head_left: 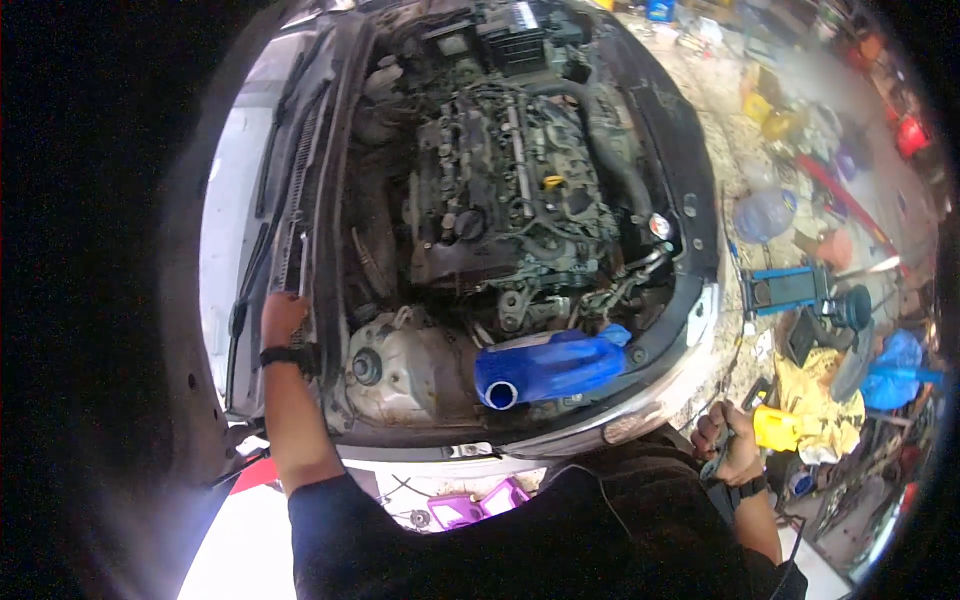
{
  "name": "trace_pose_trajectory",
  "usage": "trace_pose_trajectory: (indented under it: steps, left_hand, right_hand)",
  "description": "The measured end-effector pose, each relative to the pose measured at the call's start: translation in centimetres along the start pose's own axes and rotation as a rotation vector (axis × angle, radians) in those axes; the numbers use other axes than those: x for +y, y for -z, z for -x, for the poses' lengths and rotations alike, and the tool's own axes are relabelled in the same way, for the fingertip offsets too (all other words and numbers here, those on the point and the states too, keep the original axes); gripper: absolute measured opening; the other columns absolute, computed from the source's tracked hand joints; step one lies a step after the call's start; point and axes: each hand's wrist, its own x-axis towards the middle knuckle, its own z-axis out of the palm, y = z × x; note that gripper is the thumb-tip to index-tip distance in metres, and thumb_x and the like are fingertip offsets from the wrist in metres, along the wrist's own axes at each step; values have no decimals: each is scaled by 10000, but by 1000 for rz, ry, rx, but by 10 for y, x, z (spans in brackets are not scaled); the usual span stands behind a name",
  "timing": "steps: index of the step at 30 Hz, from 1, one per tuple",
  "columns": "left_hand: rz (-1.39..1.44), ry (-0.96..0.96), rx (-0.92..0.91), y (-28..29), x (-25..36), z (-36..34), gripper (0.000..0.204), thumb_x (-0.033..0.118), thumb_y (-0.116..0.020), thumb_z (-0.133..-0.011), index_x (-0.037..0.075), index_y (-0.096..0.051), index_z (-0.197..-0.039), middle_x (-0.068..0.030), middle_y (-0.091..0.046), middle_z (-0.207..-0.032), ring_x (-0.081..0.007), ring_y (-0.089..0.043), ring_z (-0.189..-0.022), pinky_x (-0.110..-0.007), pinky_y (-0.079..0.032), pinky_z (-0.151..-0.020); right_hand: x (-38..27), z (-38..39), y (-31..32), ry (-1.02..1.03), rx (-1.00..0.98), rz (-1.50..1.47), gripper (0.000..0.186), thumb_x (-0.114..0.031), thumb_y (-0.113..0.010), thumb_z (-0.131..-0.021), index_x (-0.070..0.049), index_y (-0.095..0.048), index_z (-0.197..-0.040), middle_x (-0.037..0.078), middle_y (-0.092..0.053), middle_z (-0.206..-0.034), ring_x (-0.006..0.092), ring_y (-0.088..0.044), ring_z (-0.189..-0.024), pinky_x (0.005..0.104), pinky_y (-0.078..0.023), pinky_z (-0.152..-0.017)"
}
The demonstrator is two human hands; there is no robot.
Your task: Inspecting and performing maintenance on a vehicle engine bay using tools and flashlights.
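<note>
curled fingers on both sides: my left hand rests at the black cowl beside the windshield, and i can't tell whether anything is in it; my right hand, out past the front of the car, is bent inward too, its contents unclear, just beside a yellow plastic piece. dark bands circle both wrists. between my hands a blue jug lies at the near side of the bay, its uncapped mouth turned toward me, next to the pale strut tower. beyond it sits the grimy engine with a yellow ring handle. further out, a yellow cloth, a blue metal tool and a clear plastic bottle lie on the floor, and purple containers show below me.
</note>
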Motion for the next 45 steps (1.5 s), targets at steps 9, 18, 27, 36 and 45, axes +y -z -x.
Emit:
trace_pose_trajectory:
  steps: [9, 18, 27, 36, 45]
  left_hand:
    - [1111, 59, 32, 59, 145, 182, 232, 214, -696, -868, 31, -696, -1012, 63, -586, -715, -53, -457, -537, -226, -360, -498]
    - [908, -529, -622, -19, 453, 366, 225, 209, -689, -891, -8, -692, -951, -59, -638, -731, -77, -533, -702, -272, -440, -620]
    - [724, -995, -1027, -78, 734, 441, 260, 262, -648, -912, 10, -693, -957, -129, -653, -744, -168, -591, -673, -331, -465, -643]
    - [758, -628, -1453, -130, 881, 414, 362, 372, -513, -1001, 39, -645, -1049, -82, -640, -811, -221, -626, -740, -371, -488, -684]
    - [1763, 69, -1719, -144, 984, 320, 486, 387, -464, -1009, 13, -453, -1319, -110, -594, -1164, -250, -558, -1132, -420, -397, -1067]
  right_hand:
    - [-50, -22, 18, -49, -72, 79, 292, -397, -575, -939, -120, -501, -884, 36, -496, -742, 192, -515, -694, 232, -388, -454]
    - [-150, -39, 66, -108, -158, 152, 228, -277, -636, -900, -80, -565, -987, 75, -590, -812, 220, -585, -713, 292, -450, -527]
    - [-325, 3, 145, 113, -134, 186, 224, -238, -684, -877, -63, -586, -977, 74, -623, -835, 206, -636, -749, 318, -506, -599]
    - [-433, 13, 218, 226, 48, -140, 210, -114, -643, -825, -66, -578, -1019, 78, -606, -805, 246, -619, -764, 400, -524, -695]
    - [-536, -108, 174, 243, 146, 117, 192, -96, -640, -864, -57, -592, -1046, 76, -637, -877, 217, -637, -777, 343, -521, -695]
